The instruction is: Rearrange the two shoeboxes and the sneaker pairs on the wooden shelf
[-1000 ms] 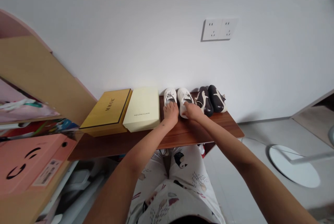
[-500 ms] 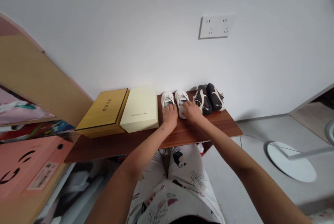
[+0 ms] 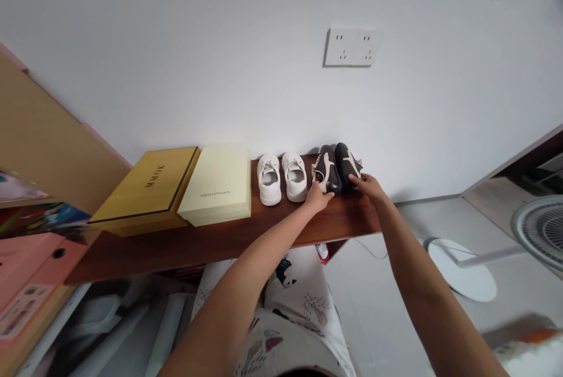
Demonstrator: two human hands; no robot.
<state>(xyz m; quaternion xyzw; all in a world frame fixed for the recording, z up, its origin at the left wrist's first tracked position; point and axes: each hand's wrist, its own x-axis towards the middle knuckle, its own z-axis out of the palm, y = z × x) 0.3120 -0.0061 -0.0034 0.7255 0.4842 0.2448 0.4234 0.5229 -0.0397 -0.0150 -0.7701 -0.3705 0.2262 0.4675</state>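
A pair of dark brown shoes with cream stripes stands at the right end of a brown wooden shelf (image 3: 211, 242), against the wall. My left hand (image 3: 319, 197) touches the heel of the left dark shoe (image 3: 327, 168), fingers curled against it. My right hand (image 3: 368, 184) touches the heel of the right dark shoe (image 3: 345, 163), fingers partly bent. A pair of white sneakers (image 3: 281, 176) stands free just left of them. Neither dark shoe is lifted.
A cream box (image 3: 218, 184) and a yellow box (image 3: 147, 188) lie on the shelf left of the sneakers. A double wall socket (image 3: 350, 47) is above. A fan with a round white base (image 3: 461, 262) stands on the floor at right. Pink storage boxes (image 3: 26, 271) sit at left.
Both hands left the white sneakers and moved right to the heels of the dark shoes. The view shifted, so everything sits further left.
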